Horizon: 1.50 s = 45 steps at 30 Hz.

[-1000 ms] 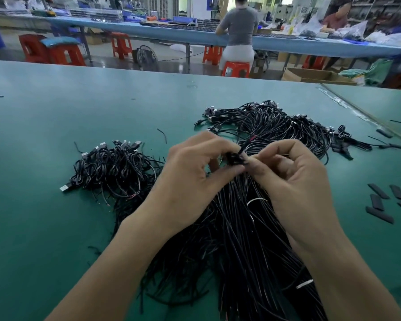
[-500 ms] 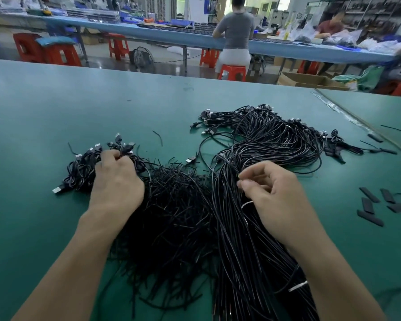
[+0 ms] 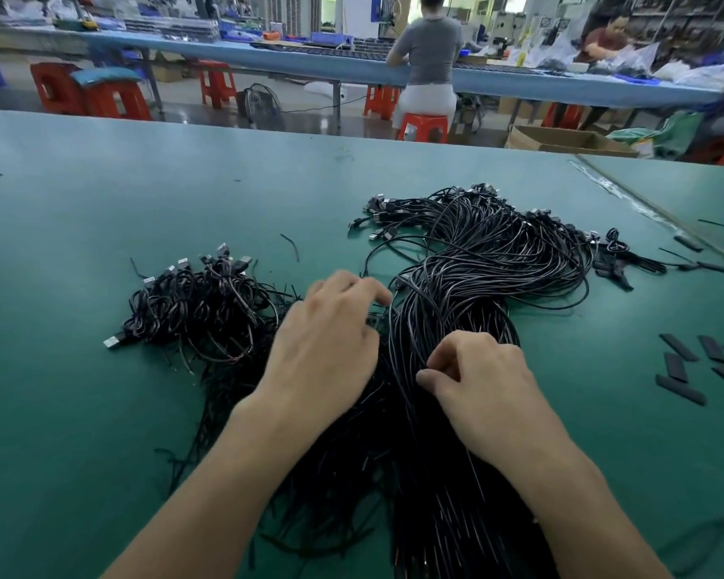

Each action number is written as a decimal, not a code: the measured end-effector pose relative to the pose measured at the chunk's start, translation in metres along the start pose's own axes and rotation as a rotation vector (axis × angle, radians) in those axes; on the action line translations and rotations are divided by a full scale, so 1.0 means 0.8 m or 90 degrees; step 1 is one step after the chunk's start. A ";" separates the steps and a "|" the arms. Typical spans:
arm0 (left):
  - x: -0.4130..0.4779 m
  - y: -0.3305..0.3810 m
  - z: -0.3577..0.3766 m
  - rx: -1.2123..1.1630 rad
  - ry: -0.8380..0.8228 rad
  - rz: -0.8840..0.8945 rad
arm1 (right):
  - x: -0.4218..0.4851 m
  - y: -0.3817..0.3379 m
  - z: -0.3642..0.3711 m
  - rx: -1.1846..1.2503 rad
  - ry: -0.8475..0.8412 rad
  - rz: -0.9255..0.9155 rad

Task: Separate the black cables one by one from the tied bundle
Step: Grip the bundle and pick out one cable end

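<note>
The left hand (image 3: pixel 327 340) hangs beside the tied bundle (image 3: pixel 477 282) on the counter (image 3: pixel 101 411), fingers loose and holding nothing. The right hand (image 3: pixel 481 382) curls its fingers, pinching strands of the bundle.

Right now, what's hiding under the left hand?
Loose black cables spread out from under the left hand, lying on the green table. The palm covers the middle of them, so I cannot see whether the fingers touch or hold any.
</note>
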<state>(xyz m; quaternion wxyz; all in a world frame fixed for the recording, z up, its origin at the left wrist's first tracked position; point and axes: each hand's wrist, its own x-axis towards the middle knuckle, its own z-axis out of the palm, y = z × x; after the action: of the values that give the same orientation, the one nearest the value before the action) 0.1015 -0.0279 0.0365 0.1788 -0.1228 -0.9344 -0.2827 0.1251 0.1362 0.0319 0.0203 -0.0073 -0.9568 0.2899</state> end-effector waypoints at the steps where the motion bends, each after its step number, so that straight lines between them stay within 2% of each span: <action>1: -0.001 0.001 0.003 -0.002 -0.028 0.019 | 0.000 -0.002 -0.005 0.047 -0.015 -0.043; 5: -0.002 -0.005 0.008 -0.056 -0.110 0.056 | -0.015 -0.030 -0.033 0.264 -0.183 -0.247; 8: 0.002 -0.018 0.011 -0.102 -0.108 0.035 | -0.033 -0.051 -0.054 0.380 -0.321 -0.389; 10: 0.004 -0.022 0.017 -0.169 -0.047 0.020 | -0.040 -0.052 -0.067 0.478 -0.454 -0.410; 12: 0.007 -0.022 0.018 -0.211 0.068 0.007 | -0.040 -0.042 -0.077 0.536 -0.593 -0.377; 13: 0.008 -0.022 0.015 -0.236 0.133 -0.019 | -0.036 -0.034 -0.079 0.536 -0.625 -0.351; 15: 0.014 -0.023 0.002 -0.364 0.266 -0.101 | -0.024 -0.015 -0.078 0.485 -0.599 -0.306; 17: 0.020 -0.021 -0.016 -0.572 0.399 -0.167 | -0.009 0.006 -0.070 0.340 -0.515 -0.255; 20: 0.025 -0.012 -0.041 -0.688 0.565 -0.148 | 0.007 0.032 -0.059 0.075 -0.366 -0.126; 22: 0.025 -0.006 -0.053 -0.636 0.647 -0.117 | 0.014 0.044 -0.057 -0.002 -0.200 -0.018; 24: 0.021 -0.005 -0.061 -0.427 0.688 -0.050 | 0.016 0.047 -0.059 -0.045 -0.056 0.087; 26: 0.016 -0.003 -0.057 -0.256 0.641 0.044 | 0.014 0.044 -0.058 -0.073 -0.027 0.097; 28: 0.010 0.003 -0.047 -0.166 0.504 0.106 | 0.012 0.034 -0.054 -0.047 -0.055 0.031; 30: 0.006 0.010 -0.036 -0.039 0.329 0.163 | 0.011 0.020 -0.047 0.090 -0.037 -0.043; 32: 0.003 0.010 -0.025 0.053 0.158 0.179 | 0.006 0.000 -0.042 0.301 0.023 -0.095; 34: 0.002 0.005 -0.015 0.090 0.062 0.182 | 0.000 -0.016 -0.045 0.469 0.044 -0.129; 36: 0.000 0.003 -0.007 0.102 0.010 0.183 | -0.009 -0.026 -0.050 0.509 0.003 -0.139; 39: -0.002 0.008 -0.002 0.060 -0.029 0.191 | -0.017 -0.026 -0.051 0.278 -0.036 -0.181; 41: -0.002 0.009 0.001 0.031 -0.030 0.203 | -0.014 -0.024 -0.049 0.214 -0.015 -0.208; 43: -0.001 0.003 0.001 -0.002 -0.027 0.190 | -0.012 -0.022 -0.051 0.251 -0.020 -0.227; 45: 0.002 -0.008 0.002 -0.075 0.014 0.126 | -0.012 -0.020 -0.058 0.406 -0.082 -0.255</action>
<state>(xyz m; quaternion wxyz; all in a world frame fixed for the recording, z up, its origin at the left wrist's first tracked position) 0.0974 -0.0320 0.0326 0.2087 -0.2214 -0.8975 -0.3194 0.1365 0.1486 0.0788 0.0172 0.2046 -0.8003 0.5634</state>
